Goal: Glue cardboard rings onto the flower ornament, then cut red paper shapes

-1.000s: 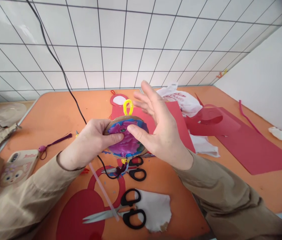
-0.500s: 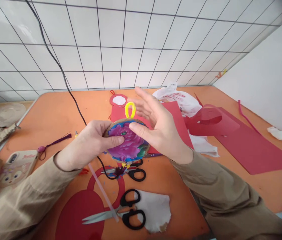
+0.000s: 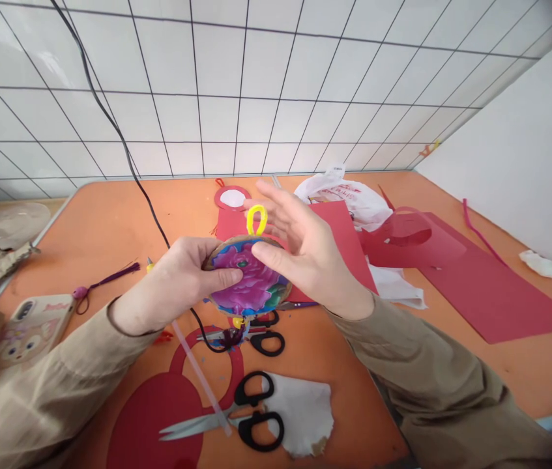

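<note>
The left hand (image 3: 178, 277) had the disc (image 3: 249, 277) pinched at its left edge, thumb on the printed face, held up above the tabletop (image 3: 109, 221); the disc was a round cardboard piece with a purple flower picture, its face tilted up toward the camera; its yellow loop (image 3: 256, 219) pointed away toward the tiled wall, and a dark tassel (image 3: 234, 333) hung off the near edge, so the line from loop to tassel ran away from the person. The right hand (image 3: 312, 257) was open, fingers spread and lifted; only its thumb tip met the disc's top right edge, gripping nothing.

Count on the tabletop: two pairs of black-handled scissors, one (image 3: 261, 339) just under the disc, one (image 3: 236, 420) nearer, lying partly on a torn white sheet (image 3: 305, 417); one clear stick (image 3: 200, 374) crossing a red cutout (image 3: 158, 417); one phone (image 3: 31, 329) at left in a cartoon case; one purple tassel (image 3: 107, 281) beside it; one black cable (image 3: 124, 146) coming down from the wall; red paper sheets (image 3: 481, 286) at right; one white plastic bag (image 3: 348, 195) with red print, too small to read.
</note>
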The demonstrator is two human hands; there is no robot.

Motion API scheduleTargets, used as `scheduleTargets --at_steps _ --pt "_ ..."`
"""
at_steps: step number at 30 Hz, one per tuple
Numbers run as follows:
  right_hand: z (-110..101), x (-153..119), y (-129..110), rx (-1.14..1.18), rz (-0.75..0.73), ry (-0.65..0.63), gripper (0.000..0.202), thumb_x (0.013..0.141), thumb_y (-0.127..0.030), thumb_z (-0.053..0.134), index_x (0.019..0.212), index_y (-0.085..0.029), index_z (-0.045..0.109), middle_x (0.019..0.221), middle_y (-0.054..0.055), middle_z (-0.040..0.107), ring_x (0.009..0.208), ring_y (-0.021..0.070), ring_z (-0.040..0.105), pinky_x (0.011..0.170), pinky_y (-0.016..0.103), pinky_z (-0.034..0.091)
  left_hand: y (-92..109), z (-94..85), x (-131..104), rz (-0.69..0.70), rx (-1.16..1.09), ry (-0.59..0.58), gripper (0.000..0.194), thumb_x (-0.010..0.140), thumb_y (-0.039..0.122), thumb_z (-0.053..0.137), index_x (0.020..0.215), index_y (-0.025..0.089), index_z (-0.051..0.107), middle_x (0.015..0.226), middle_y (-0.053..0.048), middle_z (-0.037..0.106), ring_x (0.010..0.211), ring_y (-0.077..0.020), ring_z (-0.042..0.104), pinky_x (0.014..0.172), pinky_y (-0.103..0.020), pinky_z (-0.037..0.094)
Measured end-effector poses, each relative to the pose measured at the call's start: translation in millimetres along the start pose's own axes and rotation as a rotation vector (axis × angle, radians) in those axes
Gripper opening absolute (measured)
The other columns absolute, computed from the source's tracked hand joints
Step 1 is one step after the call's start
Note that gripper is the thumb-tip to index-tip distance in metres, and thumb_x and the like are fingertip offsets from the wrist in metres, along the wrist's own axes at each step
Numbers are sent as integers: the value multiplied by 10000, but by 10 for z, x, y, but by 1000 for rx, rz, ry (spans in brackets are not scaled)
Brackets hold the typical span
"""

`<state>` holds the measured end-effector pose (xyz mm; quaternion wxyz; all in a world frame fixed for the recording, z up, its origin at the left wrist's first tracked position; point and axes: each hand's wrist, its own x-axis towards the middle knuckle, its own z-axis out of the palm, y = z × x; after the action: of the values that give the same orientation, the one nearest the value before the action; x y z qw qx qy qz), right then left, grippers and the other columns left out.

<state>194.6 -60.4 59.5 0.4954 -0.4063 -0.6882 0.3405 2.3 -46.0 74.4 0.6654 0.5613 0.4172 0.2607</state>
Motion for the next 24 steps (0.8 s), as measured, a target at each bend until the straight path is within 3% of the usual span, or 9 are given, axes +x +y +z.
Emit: scheduleTargets --at_steps 10,15,20,24 --pt "-113 24 13 118 -1 5 439 871 -294 638 1301 -260 560 1261 70 670 1204 237 625 1017 447 551 38 -40 28 8 -33 16 156 672 243 824 753 137 744 702 -35 742 608 -147 675 597 -239 563" --pt "-107 40 34 -3 34 1 349 829 -273 679 1175 -237 656 1156 59 730 1102 238 684 973 439 573 43 -95 27 13 -100 -2 170 649 243 851 733 139 745 676 -30 739 587 -139 671 574 -221 554" --pt "-107 35 49 -14 29 15 366 824 -283 687 1167 -157 673 1150 118 731 1111 260 685 989 450 560 39 -134 25 15 -115 7 150 686 247 836 744 134 755 686 -35 743 589 -126 671 574 -203 556" --pt "-126 32 53 -48 -25 3 398 818 -293 701 1199 -185 662 1168 99 727 1129 257 677 1011 455 545 44 -152 29 18 -130 -11 145 678 236 843 726 132 754 657 -30 731 564 -121 663 554 -199 556"
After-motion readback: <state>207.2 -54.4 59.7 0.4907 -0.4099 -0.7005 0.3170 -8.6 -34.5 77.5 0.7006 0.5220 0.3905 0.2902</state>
